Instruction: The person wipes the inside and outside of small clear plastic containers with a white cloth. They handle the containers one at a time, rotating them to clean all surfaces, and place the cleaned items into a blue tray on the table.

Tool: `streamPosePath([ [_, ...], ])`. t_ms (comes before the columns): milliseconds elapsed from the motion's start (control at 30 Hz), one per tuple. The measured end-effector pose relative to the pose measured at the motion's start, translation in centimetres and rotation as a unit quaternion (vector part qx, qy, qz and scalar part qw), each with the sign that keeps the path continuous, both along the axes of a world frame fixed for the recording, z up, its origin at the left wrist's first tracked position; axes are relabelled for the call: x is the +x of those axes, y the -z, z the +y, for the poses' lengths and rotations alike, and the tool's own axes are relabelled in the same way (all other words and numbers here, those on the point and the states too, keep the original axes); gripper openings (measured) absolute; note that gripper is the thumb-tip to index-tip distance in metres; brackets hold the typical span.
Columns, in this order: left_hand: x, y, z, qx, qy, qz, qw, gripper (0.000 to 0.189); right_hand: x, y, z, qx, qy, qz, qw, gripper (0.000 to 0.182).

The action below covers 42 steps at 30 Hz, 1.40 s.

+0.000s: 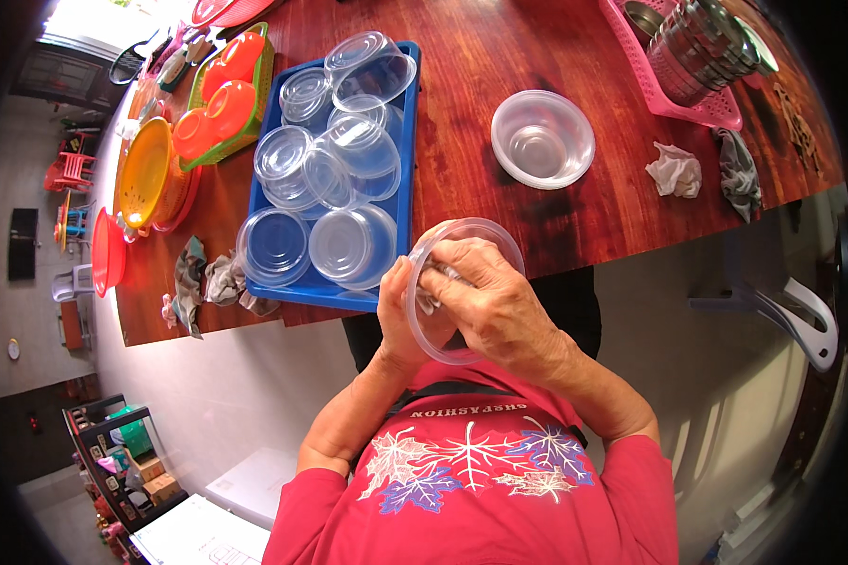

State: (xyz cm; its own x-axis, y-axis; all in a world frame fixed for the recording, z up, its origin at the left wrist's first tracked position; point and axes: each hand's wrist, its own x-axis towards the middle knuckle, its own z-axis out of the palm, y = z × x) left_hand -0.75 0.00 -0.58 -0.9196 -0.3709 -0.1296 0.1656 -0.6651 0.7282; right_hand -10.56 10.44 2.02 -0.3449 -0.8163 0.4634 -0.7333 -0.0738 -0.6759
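My left hand (403,311) grips a clear plastic bowl (498,233) from its outer side, close to my body at the table edge. Inside that bowl, the fingers of my right hand (491,296) pinch a crumpled whitish cloth or tissue (434,300), mostly hidden by the hand. Just beyond my left hand lies a blue plastic tray (404,169) holding several clear plastic bowls (350,244), turned at various angles and partly piled up. Farther off to the right, a stack of clear bowls (543,141) stands upright on the wooden table (459,85).
A pink plastic basket (668,109) with stacked metal bowls (703,53) stands far right, near a crumpled white tissue (675,171) and a grey cloth (739,173). On the left are a green basket (258,116) of orange bowls (232,106), a yellow colander (145,173) and crumpled cloths (191,282).
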Motion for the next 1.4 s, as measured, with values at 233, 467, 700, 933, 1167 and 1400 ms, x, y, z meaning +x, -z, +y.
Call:
streamPosePath([
  [233, -0.5, 1.1, 0.4, 0.115, 0.044, 0.04, 0.992, 0.064, -0.4, -0.5, 1.2, 0.086, -0.121, -0.036, 0.988, 0.024],
  [467, -0.8, 0.3, 0.6, 0.078, 0.037, 0.009, 0.996, 0.065, -0.2, -1.4, 1.6, 0.223, -0.046, 0.103, 0.968, 0.02],
  [700, -0.8, -0.5, 0.1, 0.028, 0.048, 0.008, 0.998, 0.066, 0.4, -0.7, 1.4, 0.174, -0.023, 0.031, 0.984, 0.016],
  [933, -0.8, -0.5, 0.1, 0.048, 0.008, 0.001, 0.999, 0.057, 0.3, -0.2, -0.3, 0.032, 0.028, 0.006, 0.999, 0.023],
  [1167, -0.9, -0.3, 0.2, 0.072, 0.007, 0.006, 0.997, 0.049, 0.4, -0.5, 0.3, 0.204, 0.059, 0.052, 0.976, 0.032],
  [1400, -1.1, -0.6, 0.1, 0.096, -0.008, -0.001, 0.995, 0.041, 0.2, -0.6, 0.2, 0.117, 0.063, -0.036, 0.99, 0.029],
])
